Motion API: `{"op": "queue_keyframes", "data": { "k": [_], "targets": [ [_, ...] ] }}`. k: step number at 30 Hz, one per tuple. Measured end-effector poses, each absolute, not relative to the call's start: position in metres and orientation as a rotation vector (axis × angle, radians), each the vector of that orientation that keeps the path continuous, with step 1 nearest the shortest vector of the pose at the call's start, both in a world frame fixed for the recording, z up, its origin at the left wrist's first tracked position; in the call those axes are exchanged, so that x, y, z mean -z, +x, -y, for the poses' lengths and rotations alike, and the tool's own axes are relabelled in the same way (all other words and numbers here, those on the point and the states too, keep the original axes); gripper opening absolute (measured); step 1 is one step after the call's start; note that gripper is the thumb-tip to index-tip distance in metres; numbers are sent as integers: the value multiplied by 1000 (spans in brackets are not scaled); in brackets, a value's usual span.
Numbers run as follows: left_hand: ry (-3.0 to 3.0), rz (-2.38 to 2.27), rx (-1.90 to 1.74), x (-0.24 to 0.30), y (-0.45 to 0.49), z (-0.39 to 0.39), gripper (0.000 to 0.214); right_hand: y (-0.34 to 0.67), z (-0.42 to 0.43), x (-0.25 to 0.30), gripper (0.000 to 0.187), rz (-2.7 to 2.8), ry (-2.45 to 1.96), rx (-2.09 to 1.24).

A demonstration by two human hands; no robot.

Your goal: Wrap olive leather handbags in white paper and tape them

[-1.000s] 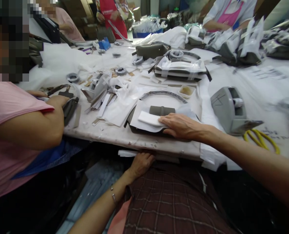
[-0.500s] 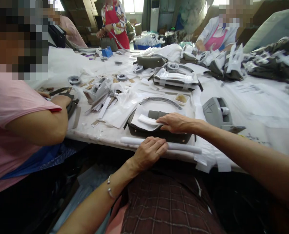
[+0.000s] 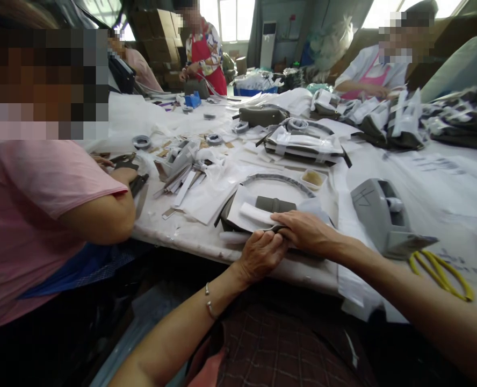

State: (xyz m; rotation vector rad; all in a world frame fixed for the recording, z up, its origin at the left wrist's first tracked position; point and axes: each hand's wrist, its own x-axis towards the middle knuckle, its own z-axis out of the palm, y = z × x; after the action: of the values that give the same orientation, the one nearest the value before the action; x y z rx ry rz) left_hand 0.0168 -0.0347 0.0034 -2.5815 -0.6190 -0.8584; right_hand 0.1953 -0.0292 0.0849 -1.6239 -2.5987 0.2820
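Note:
A dark olive handbag (image 3: 227, 221) lies at the table's front edge, with white paper and a short white foam strip (image 3: 257, 213) on top. Its round handle (image 3: 281, 176), wrapped in grey, arches behind. My left hand (image 3: 262, 255) is closed at the bag's front, over a long white foam rod (image 3: 234, 237); most of the rod is hidden by the hands. Touching it from the right, my right hand (image 3: 306, 231) pinches the front edge of the bag's flap, its fingertips beside the foam strip. A dark olive band (image 3: 276, 204) shows just behind.
To the right stand a grey tape dispenser (image 3: 375, 212) and yellow-handled scissors (image 3: 442, 274). A small dish (image 3: 314, 178) sits behind the bag. Another wrapped bag (image 3: 303, 148), tape rolls (image 3: 142, 142) and cardboard strips (image 3: 184, 188) lie farther back. A co-worker in pink (image 3: 57, 199) sits close on the left.
My left hand has moved up to meet my right hand at the bag's front edge, bringing the foam rod against the bag. The view has shifted, and the yellow-handled scissors now show.

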Motion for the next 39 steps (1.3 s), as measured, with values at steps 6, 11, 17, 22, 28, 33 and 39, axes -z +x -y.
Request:
{"op": "queue_keyframes", "data": {
  "k": [6,11,17,22,28,33,39],
  "targets": [
    [-2529,513,958,2,6,25,18,197,35,-79,32,2517,-1563,-276],
    [-2502,705,950,-17,2,17,37,199,41,-84,25,2503,-1363,-413],
    [-2679,922,486,-48,17,7,38,191,47,-72,36,2528,-1426,-186],
    [-2766,861,288,-64,29,-4,18,186,54,-61,40,2510,-1530,54],
    [-2845,714,220,-55,24,-13,15,187,69,-55,50,2435,-1733,196],
    [-2894,639,304,-40,5,-15,44,191,77,-50,46,2342,-1796,190],
    [-2987,500,331,-38,-8,-18,52,196,79,-33,42,2277,-1734,209]
  ]
}}
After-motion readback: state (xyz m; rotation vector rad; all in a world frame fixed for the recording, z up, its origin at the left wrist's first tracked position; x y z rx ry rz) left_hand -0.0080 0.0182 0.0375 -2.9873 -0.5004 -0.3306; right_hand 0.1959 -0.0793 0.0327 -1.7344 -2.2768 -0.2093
